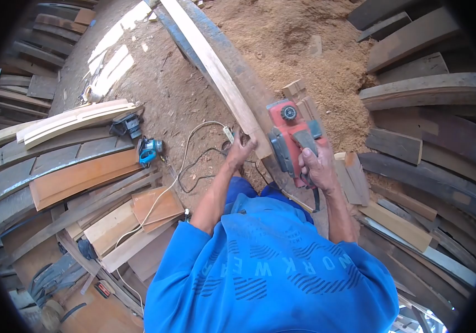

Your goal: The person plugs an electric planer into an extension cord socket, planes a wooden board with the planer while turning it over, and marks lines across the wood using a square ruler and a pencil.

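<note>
Close in, just past a bright blue printed shirt [271,252], gripping the handle of a red-and-grey electric hand planer [295,130] with the right hand [318,165], fingers curled round it. Beside the near end of a long, pale wooden strip [213,65], reaching with the left hand [241,149]: fingers parted, one close against the strip's edge; contact too small to confirm. Planer immediately right of that end, over the worn grey-brown tabletop [247,77] with blue-painted edges; cannot tell whether resting or lifted. Along the tabletop's left edge, running narrow and pale away from the fingers, the strip. Left of it, open brown floor [163,91], crossed lower down by a cream cable [185,147]; beyond the cable, a teal-and-black power tool [149,151] near curved stacked boards [77,158]. Just past the planer, brown wooden blocks [300,99], tight on room there. Farther right, loose tan sawdust [327,66], then more stacked boards [424,91]. Farthest off, white sunlit patches [118,64] at upper left.
</note>
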The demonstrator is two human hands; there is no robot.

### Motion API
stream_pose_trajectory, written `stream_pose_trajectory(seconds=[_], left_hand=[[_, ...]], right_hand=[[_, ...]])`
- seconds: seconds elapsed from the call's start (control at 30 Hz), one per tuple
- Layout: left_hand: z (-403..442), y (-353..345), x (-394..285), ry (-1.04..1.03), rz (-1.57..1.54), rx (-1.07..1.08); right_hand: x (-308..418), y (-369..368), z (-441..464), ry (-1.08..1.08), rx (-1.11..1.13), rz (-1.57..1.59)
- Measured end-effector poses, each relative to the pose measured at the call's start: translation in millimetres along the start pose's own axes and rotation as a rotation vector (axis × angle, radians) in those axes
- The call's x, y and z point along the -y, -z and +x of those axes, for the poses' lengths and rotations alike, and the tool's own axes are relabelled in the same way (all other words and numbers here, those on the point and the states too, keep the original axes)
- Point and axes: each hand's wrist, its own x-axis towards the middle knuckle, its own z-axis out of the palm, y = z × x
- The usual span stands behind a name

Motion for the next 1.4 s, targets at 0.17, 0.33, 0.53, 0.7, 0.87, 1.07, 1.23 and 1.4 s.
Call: stream_pose_trajectory(seconds=[0.17,0.33,0.53,0.7,0.87,1.07,1.23,1.4], left_hand=[[-30.8,6.2,59.5,0.122,-0.024,-0.201],[-49.5,62.6,98.7,0.441,0.031,-0.238],[-83.3,87.7,121.4,0.378,0.473,-0.247],[-107.7,84.9,127.3,0.464,0.554,-0.161],[-106.4,77.7,148.3,0.422,0.578,-0.132],[-100.4,56.2,124.1,0.378,0.625,-0.106],[-104.4,28.7,77.9,0.293,0.654,-0.044],[-89.8,34.1,163.2,0.016,0.735,0.049]], right_hand=[[-7.8,-9.9,-5.3,-0.035,0.046,-0.02],[-29.2,-24.5,-10.2,-0.034,0.114,-0.12],[-47.5,-40.5,-33.3,-0.063,0.204,-0.09],[-48.1,-52.0,-30.6,-0.001,0.161,-0.145],[-37.0,-59.3,-11.4,0.022,0.138,-0.232],[-35.2,-65.5,7.0,0.011,0.136,-0.266],[-33.1,-77.5,20.5,0.134,0.047,-0.186],[-12.3,-84.9,33.5,0.133,0.034,-0.181]])
